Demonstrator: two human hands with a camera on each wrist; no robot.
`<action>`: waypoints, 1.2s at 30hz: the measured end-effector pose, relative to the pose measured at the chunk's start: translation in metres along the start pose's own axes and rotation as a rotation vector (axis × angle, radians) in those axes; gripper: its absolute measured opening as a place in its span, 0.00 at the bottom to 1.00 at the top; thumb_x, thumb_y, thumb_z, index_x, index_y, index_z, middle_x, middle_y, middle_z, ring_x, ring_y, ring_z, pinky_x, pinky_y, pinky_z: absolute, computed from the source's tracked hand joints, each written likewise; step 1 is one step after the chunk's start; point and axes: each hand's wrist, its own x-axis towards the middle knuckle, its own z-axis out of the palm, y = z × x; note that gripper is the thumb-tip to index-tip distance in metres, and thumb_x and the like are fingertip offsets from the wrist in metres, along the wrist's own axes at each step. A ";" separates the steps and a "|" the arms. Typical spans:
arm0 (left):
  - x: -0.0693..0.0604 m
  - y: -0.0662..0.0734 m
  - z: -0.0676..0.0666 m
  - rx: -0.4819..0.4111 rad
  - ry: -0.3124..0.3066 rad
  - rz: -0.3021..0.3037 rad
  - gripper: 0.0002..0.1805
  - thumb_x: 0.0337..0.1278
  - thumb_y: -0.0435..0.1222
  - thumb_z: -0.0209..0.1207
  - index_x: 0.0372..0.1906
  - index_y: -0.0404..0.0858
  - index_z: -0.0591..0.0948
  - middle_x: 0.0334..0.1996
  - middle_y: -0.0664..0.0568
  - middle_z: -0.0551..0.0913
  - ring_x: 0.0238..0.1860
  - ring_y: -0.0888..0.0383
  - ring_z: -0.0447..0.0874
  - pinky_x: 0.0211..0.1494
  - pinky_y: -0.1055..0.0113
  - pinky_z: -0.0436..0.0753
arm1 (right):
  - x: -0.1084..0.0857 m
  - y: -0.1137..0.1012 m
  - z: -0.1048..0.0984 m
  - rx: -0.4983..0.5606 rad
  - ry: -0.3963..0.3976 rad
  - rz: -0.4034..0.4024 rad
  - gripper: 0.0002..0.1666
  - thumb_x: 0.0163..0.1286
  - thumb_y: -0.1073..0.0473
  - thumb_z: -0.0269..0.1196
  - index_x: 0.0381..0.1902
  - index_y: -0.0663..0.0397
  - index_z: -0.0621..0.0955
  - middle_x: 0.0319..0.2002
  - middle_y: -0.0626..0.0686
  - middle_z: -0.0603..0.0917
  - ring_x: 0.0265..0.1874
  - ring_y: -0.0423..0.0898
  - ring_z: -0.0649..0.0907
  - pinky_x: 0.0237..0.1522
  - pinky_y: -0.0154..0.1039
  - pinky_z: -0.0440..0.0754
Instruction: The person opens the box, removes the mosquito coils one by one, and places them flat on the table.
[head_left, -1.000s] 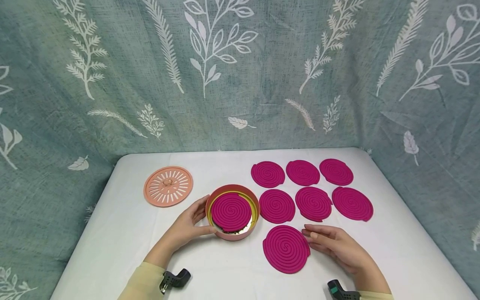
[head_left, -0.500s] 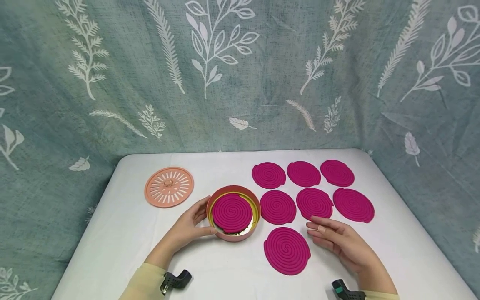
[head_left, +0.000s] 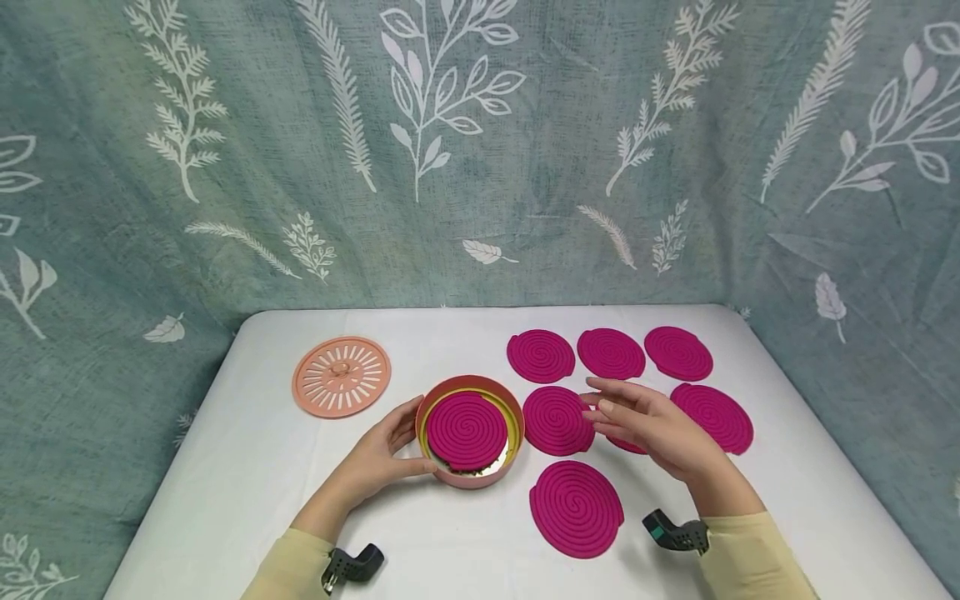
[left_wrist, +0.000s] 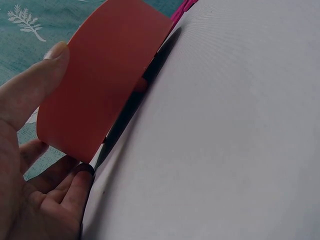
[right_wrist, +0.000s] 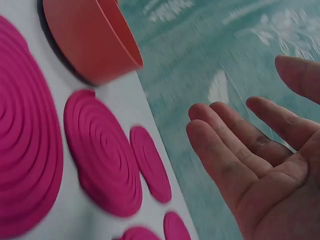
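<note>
My left hand (head_left: 378,458) holds the left side of a round coral tin (head_left: 520,421) with a gold inside, thumb in front and fingers behind. In the left wrist view the tin's wall (left_wrist: 102,75) stands between thumb and fingers. A magenta mosquito coil (head_left: 467,431) lies flat in the tin. To the right, my right hand (head_left: 648,425) hovers with loosely extended fingers, holding nothing. Its fingers partly cover a coil in the middle row, and the fingertips overlap the edge of the adjacent mosquito coil (head_left: 555,421). The right wrist view shows the palm (right_wrist: 270,190) apart from the coils.
A slotted coral lid (head_left: 341,377) with a small knob lies at the back left of the white table (head_left: 225,483). More coils lie in two rows at the right, and a single coil (head_left: 577,509) lies nearer the front. A patterned curtain (head_left: 480,167) surrounds the table.
My right hand has left the front coil's right edge, rising and moving back and left over the middle row. My left hand keeps its hold on the tin.
</note>
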 end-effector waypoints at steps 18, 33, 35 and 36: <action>-0.001 0.004 -0.001 0.015 0.004 -0.031 0.58 0.33 0.47 0.81 0.74 0.57 0.62 0.70 0.58 0.67 0.69 0.61 0.66 0.69 0.73 0.69 | 0.078 -0.017 0.056 -0.064 -0.220 0.055 0.35 0.74 0.51 0.61 0.74 0.54 0.65 0.67 0.65 0.69 0.65 0.63 0.71 0.66 0.55 0.73; 0.000 0.003 0.000 0.026 0.003 -0.016 0.58 0.34 0.47 0.81 0.75 0.55 0.62 0.70 0.57 0.67 0.69 0.60 0.66 0.69 0.73 0.69 | 0.101 -0.015 0.087 -0.208 -0.256 0.169 0.35 0.71 0.36 0.58 0.73 0.32 0.66 0.71 0.51 0.67 0.69 0.52 0.68 0.71 0.53 0.67; 0.000 0.003 0.000 0.027 0.005 -0.013 0.58 0.34 0.47 0.81 0.75 0.55 0.62 0.70 0.57 0.67 0.69 0.60 0.66 0.69 0.73 0.69 | 0.104 -0.015 0.090 -0.247 -0.261 0.184 0.37 0.70 0.33 0.57 0.74 0.31 0.66 0.70 0.48 0.68 0.69 0.49 0.67 0.72 0.54 0.65; 0.000 0.003 0.000 0.029 0.004 -0.012 0.58 0.34 0.47 0.81 0.75 0.55 0.62 0.70 0.57 0.67 0.69 0.60 0.66 0.69 0.73 0.69 | 0.105 -0.016 0.092 -0.263 -0.267 0.186 0.38 0.70 0.32 0.57 0.74 0.32 0.65 0.70 0.47 0.68 0.69 0.48 0.67 0.72 0.54 0.64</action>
